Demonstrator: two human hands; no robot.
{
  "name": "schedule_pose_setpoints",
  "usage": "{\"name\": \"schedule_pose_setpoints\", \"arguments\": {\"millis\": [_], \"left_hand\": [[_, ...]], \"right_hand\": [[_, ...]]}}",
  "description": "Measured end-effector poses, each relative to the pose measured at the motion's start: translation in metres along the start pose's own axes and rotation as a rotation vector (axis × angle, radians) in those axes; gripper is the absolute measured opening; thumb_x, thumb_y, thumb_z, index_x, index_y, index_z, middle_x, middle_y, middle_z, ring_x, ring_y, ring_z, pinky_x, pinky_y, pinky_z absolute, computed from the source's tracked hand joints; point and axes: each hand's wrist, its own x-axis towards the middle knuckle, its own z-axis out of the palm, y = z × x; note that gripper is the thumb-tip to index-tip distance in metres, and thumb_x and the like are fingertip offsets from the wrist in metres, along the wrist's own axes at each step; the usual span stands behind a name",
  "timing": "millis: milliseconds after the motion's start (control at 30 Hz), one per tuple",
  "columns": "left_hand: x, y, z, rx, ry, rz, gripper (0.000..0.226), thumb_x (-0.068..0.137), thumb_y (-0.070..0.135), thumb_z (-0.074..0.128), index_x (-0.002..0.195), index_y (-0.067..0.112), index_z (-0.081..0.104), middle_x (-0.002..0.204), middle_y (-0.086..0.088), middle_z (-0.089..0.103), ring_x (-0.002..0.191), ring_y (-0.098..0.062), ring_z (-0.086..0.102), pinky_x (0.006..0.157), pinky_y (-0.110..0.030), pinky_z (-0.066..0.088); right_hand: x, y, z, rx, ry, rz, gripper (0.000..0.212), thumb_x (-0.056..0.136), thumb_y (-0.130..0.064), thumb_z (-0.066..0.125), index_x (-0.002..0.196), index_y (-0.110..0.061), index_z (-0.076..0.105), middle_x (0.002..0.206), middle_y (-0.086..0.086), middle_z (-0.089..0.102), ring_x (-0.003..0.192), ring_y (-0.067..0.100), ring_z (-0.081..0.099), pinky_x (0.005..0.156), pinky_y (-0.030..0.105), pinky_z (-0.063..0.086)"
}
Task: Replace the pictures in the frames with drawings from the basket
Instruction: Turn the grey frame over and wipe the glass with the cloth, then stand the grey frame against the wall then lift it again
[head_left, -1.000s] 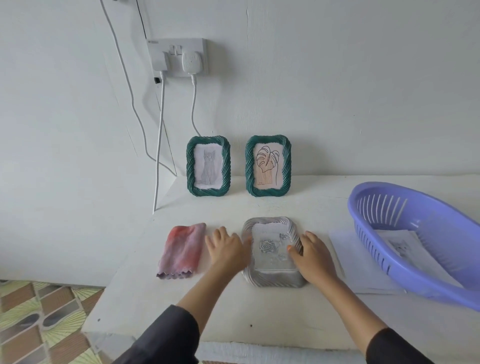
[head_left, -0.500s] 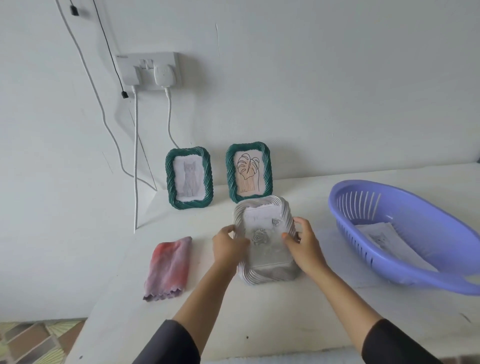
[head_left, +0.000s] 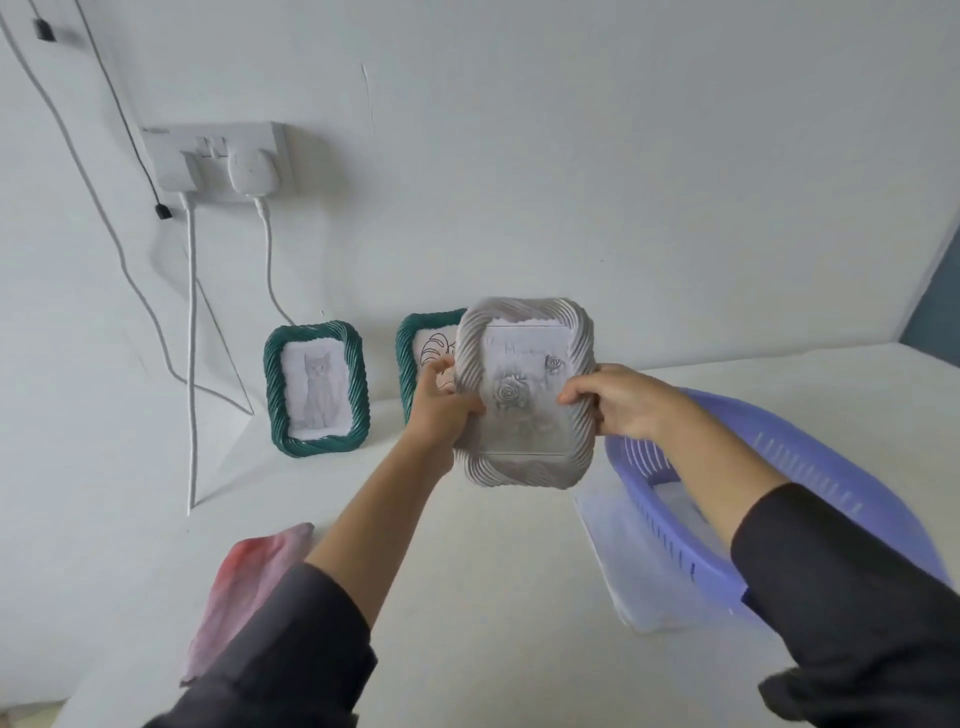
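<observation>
Below right hand: purple basket (head_left: 831, 467), pale sheet inside, blurred. Between both hands, clear of table: grey frame (head_left: 524, 405), rose picture facing camera; gripped along one edge by left hand (head_left: 441, 410), pinched at opposite edge by right hand (head_left: 618, 402). Suggested: flip over, support both edges, locate back panel. Beyond left hand: green cat frame (head_left: 317, 389), green leaf frame (head_left: 418, 348), upright.
</observation>
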Motion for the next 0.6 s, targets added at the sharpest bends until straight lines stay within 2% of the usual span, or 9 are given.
{"name": "schedule_pose_setpoints", "arguments": {"millis": [100, 167, 233, 267, 400, 500, 600], "left_hand": [[0.022, 0.008, 0.028, -0.029, -0.02, 0.01, 0.053, 0.079, -0.018, 0.044, 0.113, 0.021, 0.042, 0.083, -0.008, 0.058, 0.066, -0.02, 0.056, 0.051, -0.027, 0.049], [0.037, 0.011, 0.048, -0.029, -0.026, 0.022, 0.054, 0.079, -0.018, 0.044, 0.115, 0.022, 0.042, 0.082, -0.005, 0.058, 0.065, -0.019, 0.055, 0.048, -0.025, 0.049], [0.052, 0.012, 0.067, -0.025, -0.049, 0.039, 0.054, 0.079, -0.018, 0.043, 0.116, 0.022, 0.041, 0.084, -0.006, 0.057, 0.067, -0.02, 0.054, 0.054, -0.028, 0.048], [0.06, 0.011, 0.075, -0.025, -0.06, 0.045, 0.054, 0.079, -0.018, 0.042, 0.115, 0.021, 0.041, 0.085, -0.007, 0.057, 0.067, -0.021, 0.054, 0.056, -0.029, 0.047], [0.088, 0.004, 0.096, -0.007, -0.04, 0.073, 0.052, 0.079, -0.019, 0.04, 0.112, 0.021, 0.04, 0.081, -0.007, 0.056, 0.065, -0.022, 0.054, 0.054, -0.029, 0.046], [0.106, -0.003, 0.103, -0.011, -0.01, 0.086, 0.054, 0.079, -0.021, 0.039, 0.111, 0.021, 0.04, 0.077, -0.009, 0.054, 0.064, -0.023, 0.053, 0.052, -0.028, 0.046], [0.123, -0.011, 0.108, 0.007, 0.008, 0.063, 0.054, 0.079, -0.021, 0.038, 0.112, 0.023, 0.04, 0.077, -0.008, 0.054, 0.064, -0.022, 0.055, 0.049, -0.026, 0.047]], "right_hand": [[0.017, -0.026, -0.03, -0.056, -0.072, 0.003, 0.018, 0.08, 0.004, 0.047, 0.076, -0.013, 0.054, 0.066, 0.002, 0.059, 0.064, 0.016, 0.057, 0.065, 0.028, 0.046], [0.025, -0.041, -0.049, -0.093, -0.101, 0.006, 0.018, 0.068, -0.001, 0.055, 0.083, -0.012, 0.054, 0.074, 0.005, 0.056, 0.071, 0.019, 0.054, 0.069, 0.029, 0.044], [0.039, -0.05, -0.068, -0.112, -0.107, 0.017, 0.043, 0.045, -0.006, 0.062, 0.086, -0.015, 0.052, 0.077, 0.006, 0.051, 0.073, 0.02, 0.05, 0.069, 0.029, 0.043], [0.049, -0.051, -0.077, -0.11, -0.099, 0.022, 0.045, 0.041, -0.006, 0.06, 0.084, -0.016, 0.051, 0.076, 0.006, 0.049, 0.072, 0.02, 0.049, 0.069, 0.029, 0.042], [0.077, -0.051, -0.097, -0.089, -0.118, 0.034, 0.019, 0.06, 0.002, 0.052, 0.07, -0.014, 0.05, 0.068, 0.005, 0.048, 0.064, 0.018, 0.049, 0.066, 0.028, 0.043], [0.099, -0.044, -0.107, -0.107, -0.134, 0.061, 0.025, 0.079, 0.007, 0.041, 0.071, -0.013, 0.053, 0.058, 0.0, 0.058, 0.053, 0.013, 0.058, 0.058, 0.023, 0.048], [0.118, -0.037, -0.115, -0.11, -0.136, 0.081, 0.022, 0.081, 0.005, 0.04, 0.075, -0.012, 0.052, 0.064, 0.002, 0.057, 0.056, 0.014, 0.058, 0.059, 0.024, 0.049]]}}
